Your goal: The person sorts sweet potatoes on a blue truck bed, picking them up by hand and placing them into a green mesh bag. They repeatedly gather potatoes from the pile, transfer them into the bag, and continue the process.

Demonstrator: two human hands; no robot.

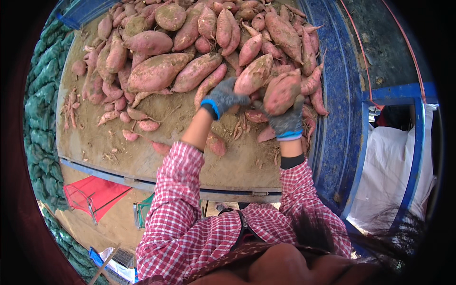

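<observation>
My left hand (227, 97), in a grey knit glove with a blue cuff, is at the lower left end of a large, soil-marked sweet potato (254, 74); whether its fingers grip it I cannot tell. My right hand (286, 119), gloved the same way, is closed around the underside of another thick sweet potato (282, 92), held just right of the first. Both are at the near edge of a big heap of sweet potatoes (156, 73). Smaller ones lie loose on the soil-covered bed, among them a short one (216, 144) below my left hand.
A blue metal side wall (336, 107) runs along the right of the bed, and a metal edge (221, 195) crosses just before my body. Green net sacks (44, 117) are stacked at the far left. Below the bed stands a red fabric holder on a frame (94, 196).
</observation>
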